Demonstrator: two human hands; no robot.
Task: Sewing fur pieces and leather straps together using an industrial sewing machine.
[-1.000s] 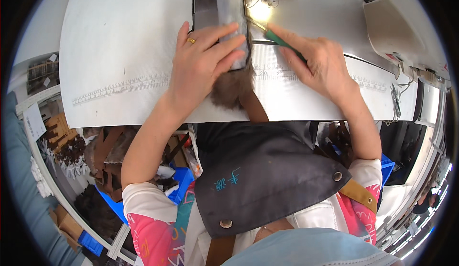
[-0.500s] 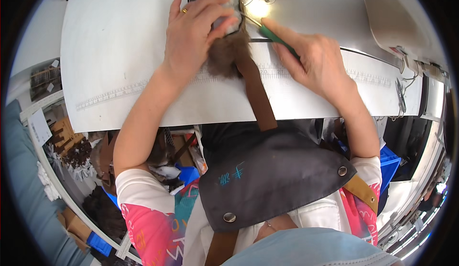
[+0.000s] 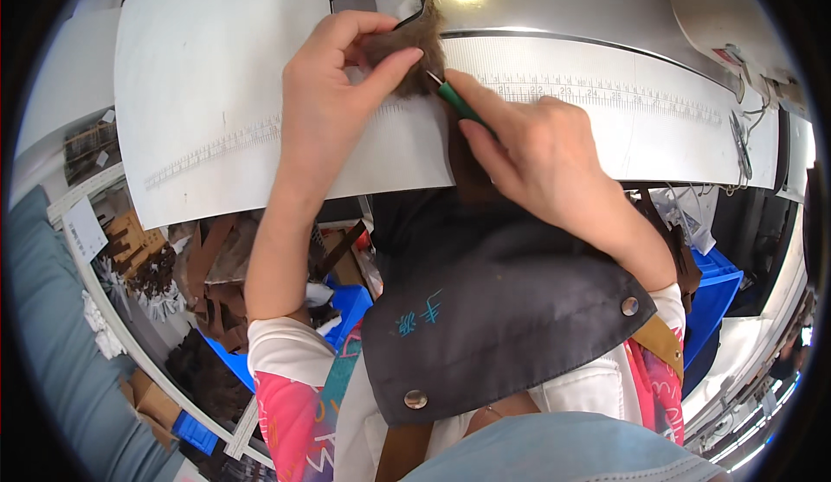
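A piece of brown fur with a white fleecy side lies at the top middle of the white table, a dark edge running along it. My left hand pinches this fur between thumb and fingers. In my right hand is a green-handled tool with a thin metal tip, which meets the fur just right of my left thumb. The tip's exact shape is too small to tell. A brown strip hangs from the fur over the table's front edge, partly behind my right hand.
Printed rulers run along the white table. A metal machine plate lies at the back right, under a pale machine body. Small scissors or snips rest at the right edge. Below stand blue bins and brown scraps.
Both hands have come nearer to me, the fur drawn along with them. My left hand now pinches the fur lower down, and the tool's tip has moved down along it.
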